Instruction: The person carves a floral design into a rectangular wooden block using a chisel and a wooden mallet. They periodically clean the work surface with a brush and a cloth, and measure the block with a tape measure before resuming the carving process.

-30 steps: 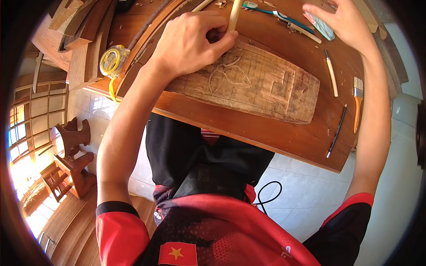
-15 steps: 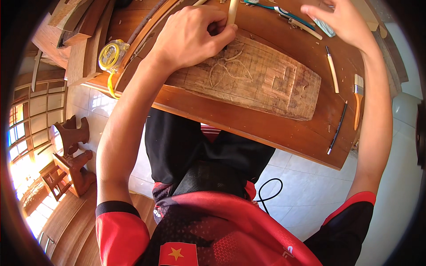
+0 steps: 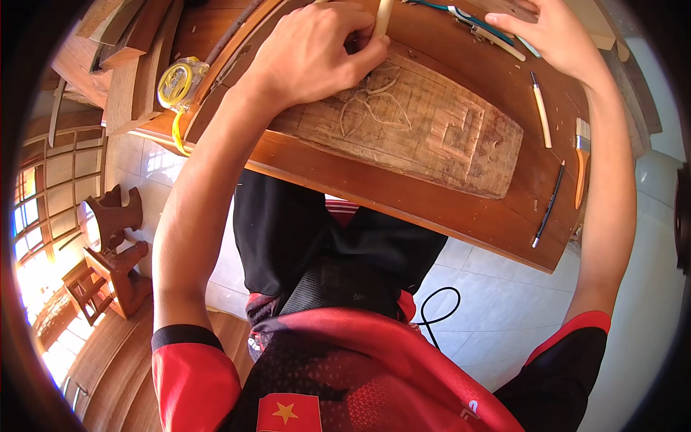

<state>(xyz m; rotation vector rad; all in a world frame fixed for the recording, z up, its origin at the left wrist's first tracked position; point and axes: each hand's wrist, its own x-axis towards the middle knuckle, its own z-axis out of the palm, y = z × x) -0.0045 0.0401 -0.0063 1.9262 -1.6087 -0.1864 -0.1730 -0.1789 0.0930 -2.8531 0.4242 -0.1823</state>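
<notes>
My left hand (image 3: 320, 54) is closed around the pale, round wooden handle of a carving tool (image 3: 383, 18), held upright over the far left part of a wooden board (image 3: 432, 129). The tool's tip is mostly hidden by my fingers. Outlined leaf shapes and a raised blocky pattern are cut into the board's face. Off to the right, my right hand (image 3: 547, 36) hovers over the far side of the table with thumb and fingers apart. Beneath it shows a sliver of a pale blue thing (image 3: 528, 46), close to a teal and white toothbrush (image 3: 471, 18).
On the table (image 3: 374, 194) at the right lie a slim pale-handled tool (image 3: 541, 111), a flat brush (image 3: 581, 162) and a dark pencil (image 3: 549, 205). A yellow tape measure (image 3: 178, 85) and stacked wood pieces (image 3: 129, 79) are at the left. Wood chips are scattered about.
My right hand has shifted slightly down over the pale blue thing, covering more of it. My left hand keeps its grip on the carving tool, with the handle tilted a little further right.
</notes>
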